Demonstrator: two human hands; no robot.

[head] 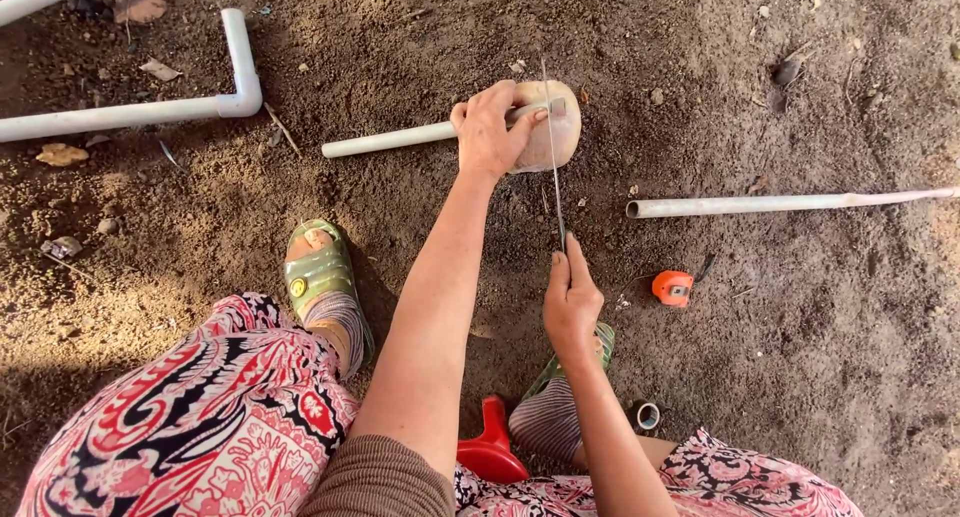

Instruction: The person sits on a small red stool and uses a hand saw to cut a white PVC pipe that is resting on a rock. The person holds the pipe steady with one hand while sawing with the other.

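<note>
My left hand (pixel 490 129) grips a short white plastic pipe (pixel 390 141) and presses its end down on a rounded pale stone (pixel 560 137) on the dirt. My right hand (pixel 570 302) holds the near end of a thin hacksaw blade (pixel 553 157), which runs away from me and crosses the pipe just right of my left hand's fingers. The pipe's end under the hand is partly hidden.
A long white pipe (pixel 790 203) lies to the right, an L-shaped pipe with an elbow (pixel 240 67) at the upper left. An orange tape measure (pixel 673 288) sits by my right hand. My feet in green sandals (pixel 318 272), a red plastic object (pixel 492 447) and a small ring fitting (pixel 648 415) are near me.
</note>
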